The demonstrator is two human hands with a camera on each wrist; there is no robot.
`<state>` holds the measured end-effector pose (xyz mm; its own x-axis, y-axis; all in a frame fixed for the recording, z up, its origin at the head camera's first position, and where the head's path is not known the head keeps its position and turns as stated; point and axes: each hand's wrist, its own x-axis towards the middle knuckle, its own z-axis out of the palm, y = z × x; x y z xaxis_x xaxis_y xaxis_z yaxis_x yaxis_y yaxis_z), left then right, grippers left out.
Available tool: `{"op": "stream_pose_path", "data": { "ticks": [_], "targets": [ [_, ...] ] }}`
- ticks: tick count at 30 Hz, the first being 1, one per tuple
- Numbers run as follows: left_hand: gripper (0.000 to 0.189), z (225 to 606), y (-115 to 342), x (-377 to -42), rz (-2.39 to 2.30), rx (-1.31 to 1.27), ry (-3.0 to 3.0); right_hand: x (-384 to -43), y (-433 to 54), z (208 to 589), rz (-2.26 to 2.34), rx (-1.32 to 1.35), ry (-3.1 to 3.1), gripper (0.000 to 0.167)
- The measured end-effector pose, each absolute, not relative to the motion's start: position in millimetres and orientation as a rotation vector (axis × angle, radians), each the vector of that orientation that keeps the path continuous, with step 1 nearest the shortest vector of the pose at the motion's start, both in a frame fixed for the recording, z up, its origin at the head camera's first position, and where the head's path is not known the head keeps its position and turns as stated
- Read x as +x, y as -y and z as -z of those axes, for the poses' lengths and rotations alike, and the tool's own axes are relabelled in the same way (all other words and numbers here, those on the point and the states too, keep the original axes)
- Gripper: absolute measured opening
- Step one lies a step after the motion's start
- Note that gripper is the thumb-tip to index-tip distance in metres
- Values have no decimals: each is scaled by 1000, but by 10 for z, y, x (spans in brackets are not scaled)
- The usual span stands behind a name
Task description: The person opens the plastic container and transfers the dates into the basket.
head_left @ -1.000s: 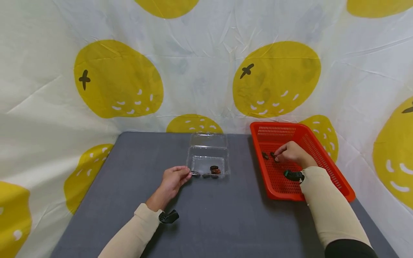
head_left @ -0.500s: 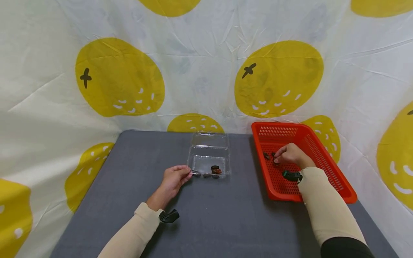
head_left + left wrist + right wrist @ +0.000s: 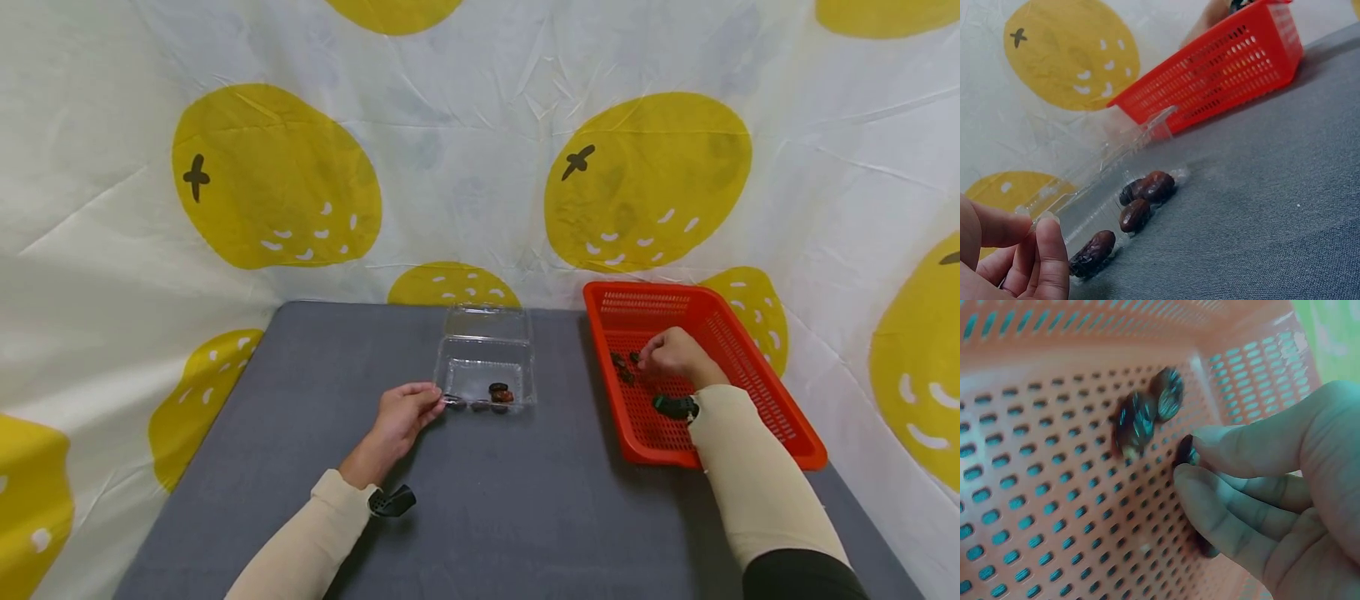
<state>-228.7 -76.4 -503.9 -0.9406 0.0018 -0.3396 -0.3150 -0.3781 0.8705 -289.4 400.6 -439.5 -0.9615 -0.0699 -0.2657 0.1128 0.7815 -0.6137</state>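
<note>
My left hand (image 3: 405, 417) pinches the near left corner of a clear plastic clamshell box (image 3: 472, 375), its lid standing open at the back. Several dark brown dates (image 3: 1135, 215) lie in the box along its near side and right corner. Inside a red basket (image 3: 651, 433), my right hand (image 3: 675, 354) has thumb and index finger around a dark date (image 3: 1187, 450), mostly hidden by the fingertips. Two glossy dates (image 3: 1136, 422) lie side by side on the basket floor left of those fingers. Another dark date (image 3: 1207, 547) shows partly behind the fingers.
Box and basket stand on a grey table (image 3: 480, 508), the basket to the right with raised slotted walls. A white cloth with yellow fruit prints (image 3: 465, 192) hangs close behind the table. Each wrist wears a small dark camera (image 3: 392, 502).
In the basket, a date near my right fingertips has shifted left beside another date. The right fingers now bear on a different date. My left hand stays at the box corner.
</note>
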Motion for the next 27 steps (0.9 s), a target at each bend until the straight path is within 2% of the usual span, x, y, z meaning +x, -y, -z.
{"op": "stream_pose_path", "data": {
  "ticks": [7,16,27],
  "targets": [
    [21,5028,756,-2295,-2420,-414,-1627,-2843,-3801,4127,1048,18,-2762,29],
    [26,5022,762,-2283,-2422,-409,-1626,-2792,-3338,3781,1245,-103,-2759,26],
    [22,5011,762,-2270,-2422,-413,-1615,-2819,-2773,3741,1393,-268,-2628,24]
  ]
}}
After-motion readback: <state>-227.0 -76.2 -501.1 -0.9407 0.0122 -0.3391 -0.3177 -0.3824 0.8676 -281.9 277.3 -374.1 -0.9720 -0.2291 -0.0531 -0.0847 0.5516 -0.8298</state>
